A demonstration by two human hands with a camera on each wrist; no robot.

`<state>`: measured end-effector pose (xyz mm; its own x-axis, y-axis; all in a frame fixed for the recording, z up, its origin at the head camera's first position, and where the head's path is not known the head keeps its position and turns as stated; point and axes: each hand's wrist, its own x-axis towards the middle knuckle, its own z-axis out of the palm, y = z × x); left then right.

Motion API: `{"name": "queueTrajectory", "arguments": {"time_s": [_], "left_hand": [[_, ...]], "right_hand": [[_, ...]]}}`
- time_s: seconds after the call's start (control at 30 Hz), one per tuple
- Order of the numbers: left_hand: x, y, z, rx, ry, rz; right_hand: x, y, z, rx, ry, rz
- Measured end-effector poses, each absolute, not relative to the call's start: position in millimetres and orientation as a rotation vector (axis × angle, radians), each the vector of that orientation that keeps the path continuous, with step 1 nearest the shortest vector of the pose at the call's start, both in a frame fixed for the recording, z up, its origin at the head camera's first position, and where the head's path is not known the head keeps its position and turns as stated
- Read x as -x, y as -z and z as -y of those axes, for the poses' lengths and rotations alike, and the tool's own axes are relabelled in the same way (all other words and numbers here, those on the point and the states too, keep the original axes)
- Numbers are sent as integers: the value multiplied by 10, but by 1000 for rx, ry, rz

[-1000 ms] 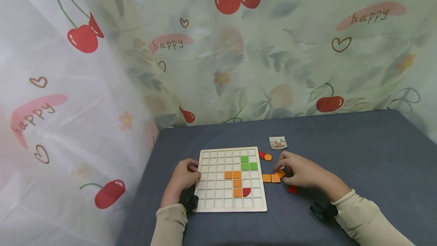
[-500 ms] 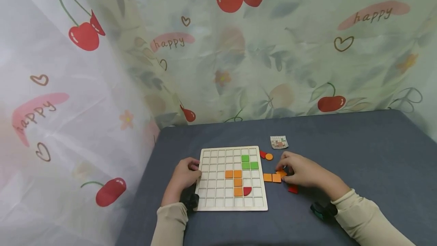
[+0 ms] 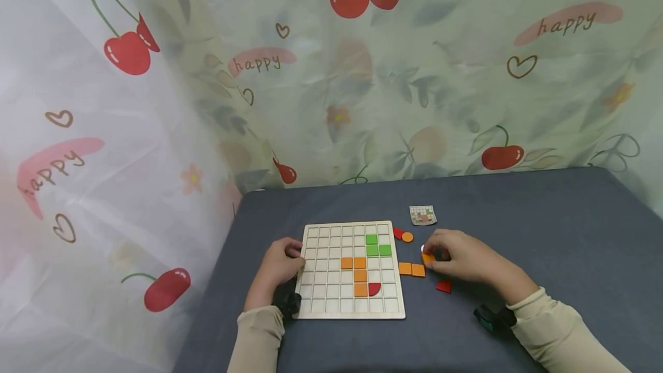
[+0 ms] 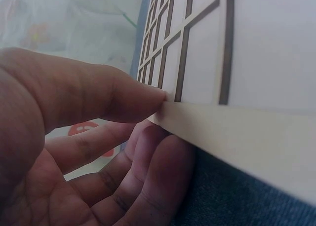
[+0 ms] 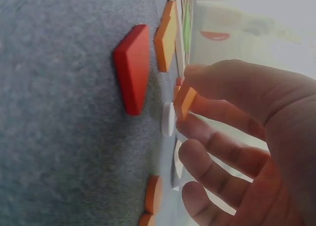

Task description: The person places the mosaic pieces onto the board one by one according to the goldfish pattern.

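Observation:
My left hand [image 3: 281, 263] pinches the left edge of a pale wooden grid board [image 3: 322, 295], its thumb on the rim and its fingers at the underside in the left wrist view. The board bears several orange square tiles [image 3: 359, 276], green tiles [image 3: 372, 251] and a red quarter-round tile [image 3: 374, 289]. Right of the board, my right hand [image 3: 461, 255] pinches an orange tile [image 5: 184, 101] between thumb and fingers, raised off the table in the right wrist view. Below that hand lies a red tile [image 5: 132, 70]; two orange squares [image 3: 411, 269] lie by the board's right edge.
A small printed grid card [image 3: 422, 215] lies behind the right hand. By the board's upper right edge are an orange disc [image 3: 407, 237] and a red piece [image 3: 397, 233]. A white piece [image 5: 168, 120] sits near the right fingers. A patterned curtain [image 3: 414, 73] borders the dark table.
My right hand has lifted the orange tile away from the two orange squares, moving slightly right. A white piece now shows beside it. The left hand stays at the board's edge.

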<state>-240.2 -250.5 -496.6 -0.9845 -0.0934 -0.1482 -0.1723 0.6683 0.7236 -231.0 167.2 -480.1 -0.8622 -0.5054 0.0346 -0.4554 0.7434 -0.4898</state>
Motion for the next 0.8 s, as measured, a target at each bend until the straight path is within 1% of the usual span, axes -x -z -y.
{"name": "queueTrajectory", "arguments": {"time_s": [0.17, 0.3, 0.47, 0.8], "left_hand": [[2400, 4971, 2521, 216, -1207, -2779], [2397, 4976, 2534, 217, -1199, -2779], [2395, 4979, 2538, 230, -1195, -2776], [2413, 4972, 2505, 214, -1212, -2781]], "right_hand": [[2323, 4799, -1640, 839, 789, -2851], [2337, 4802, -1507, 891, 836, -2840], [2340, 4787, -1219, 920, 855, -2819], [2330, 4759, -605, 1067, 854, -2787]]}}
